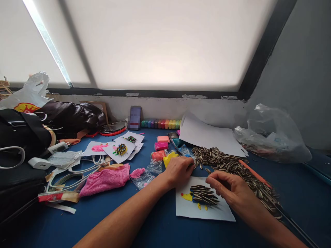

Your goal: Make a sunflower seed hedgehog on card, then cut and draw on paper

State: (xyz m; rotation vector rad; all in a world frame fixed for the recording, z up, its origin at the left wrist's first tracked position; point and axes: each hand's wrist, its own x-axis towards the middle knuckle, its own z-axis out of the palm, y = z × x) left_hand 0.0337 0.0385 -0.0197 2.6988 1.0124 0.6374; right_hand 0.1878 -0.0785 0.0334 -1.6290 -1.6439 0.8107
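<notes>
A hedgehog picture (204,196) lies on a white card (191,212), with a yellow clay face, a red nose, yellow feet and a back of striped sunflower seeds. Over the card's right upper part is my right hand (229,186), thumb and forefinger pinched together. A single seed (208,170) shows just beyond those fingertips; whether they touch it I cannot tell. My left hand (179,169) rests at the card's upper edge, fingers curled down and tips hidden, beside a heap of sunflower seeds (232,163).
Packets of coloured clay, including a yellow one (170,158), lie beyond my left hand. An orange stick (254,173) lies on the seeds. Paper sheets (209,134) and a plastic bag (276,137) stand behind. Finished cards (124,148), a pink cloth (106,181) and cables are leftward.
</notes>
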